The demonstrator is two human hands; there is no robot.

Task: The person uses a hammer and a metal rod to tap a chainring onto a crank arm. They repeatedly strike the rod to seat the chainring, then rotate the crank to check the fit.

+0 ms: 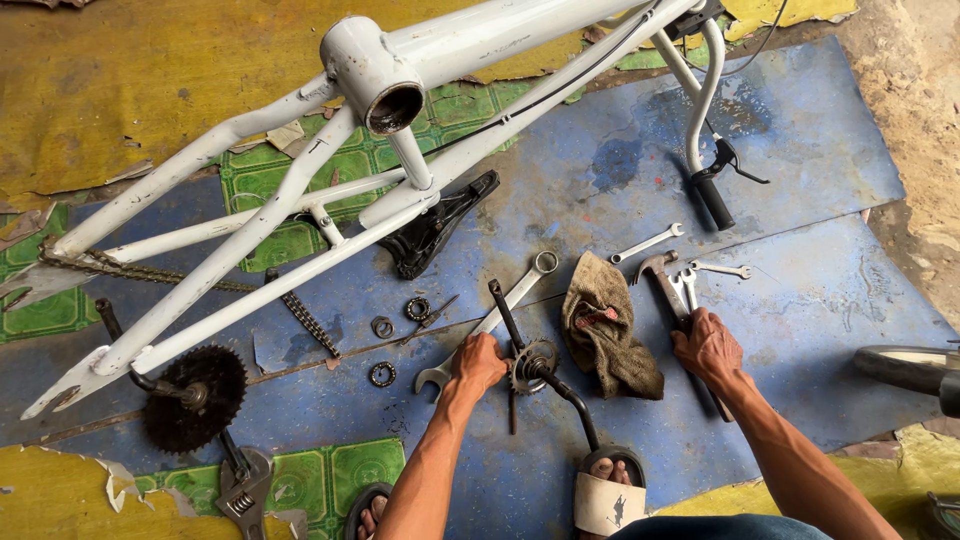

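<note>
Now left hand (478, 362) grip closed round crank (540, 368); right hand (706, 346) grip closed round hammer (668, 285).

One white bicycle frame (300, 200). One claw hammer (662, 280). Four wrenches: a large combination wrench (500, 310), a small open-ended one (648, 243), another by the hammer (720, 269), and an adjustable wrench (243, 490). Three bearing rings (382, 374). One rag (605, 325). Two crank-and-sprocket sets (190, 395). Two hands (478, 362).

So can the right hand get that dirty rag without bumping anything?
Probably yes. The right hand grips the hammer, and the rag lies just beside it with bare mat between, though the hammer fills its grip.
</note>
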